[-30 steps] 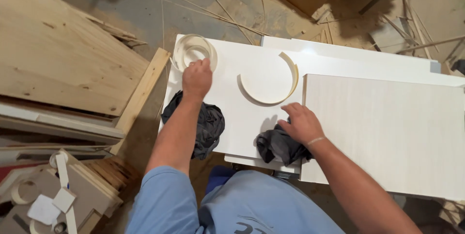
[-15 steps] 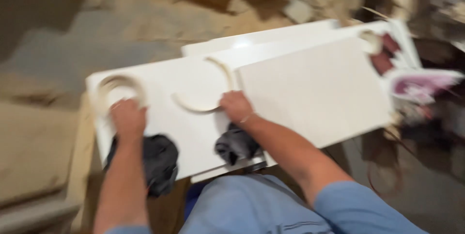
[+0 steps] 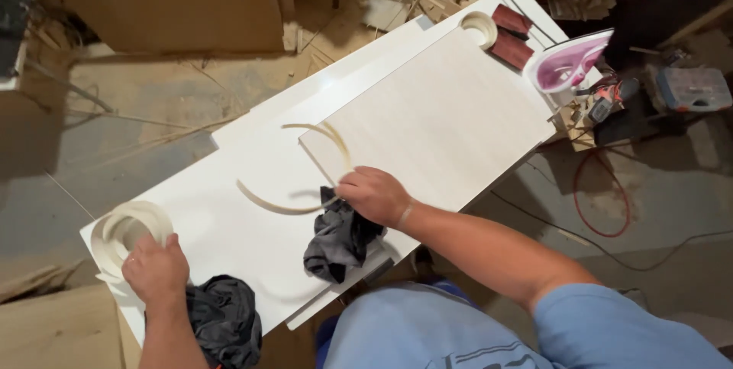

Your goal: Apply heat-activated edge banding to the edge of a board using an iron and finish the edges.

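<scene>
Two hands on white board (image 3: 252, 186), edging roll (image 3: 126, 235), loose strip (image 3: 305, 186)

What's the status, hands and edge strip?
Left hand on the tape roll. Right hand pinching the loose strip on the white panel. Dark rag beneath the right hand.

Left hand (image 3: 156, 270) covers the near side of the edge-banding coil (image 3: 126, 233) at 8 o'clock — fingertips hidden behind it. Dark rag (image 3: 223, 322) cut off by the bottom edge; right hand (image 3: 374, 195) hides where the loose strip (image 3: 301, 178) ends.
</scene>
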